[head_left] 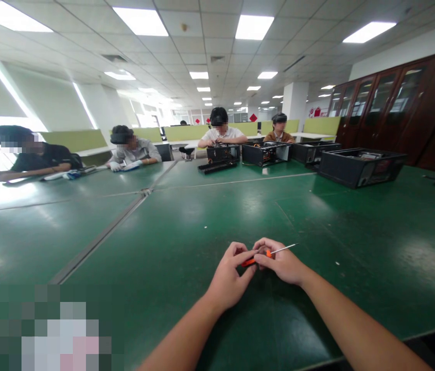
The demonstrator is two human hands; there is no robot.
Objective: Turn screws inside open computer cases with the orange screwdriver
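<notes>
Both my hands meet low over the green table [186, 221], near its front edge. My left hand [229, 278] is closed around the back end of a small screwdriver [267, 253] with an orange handle. My right hand [281, 262] is closed on the front of that handle, fingers pinched. The thin metal shaft sticks out to the right, past my right hand, just above the table top.
Several open black computer cases [360, 166] stand at the far right side of the table. Several other people sit along the far and left sides, working on things there. A dark wooden cabinet [395, 108] lines the right wall.
</notes>
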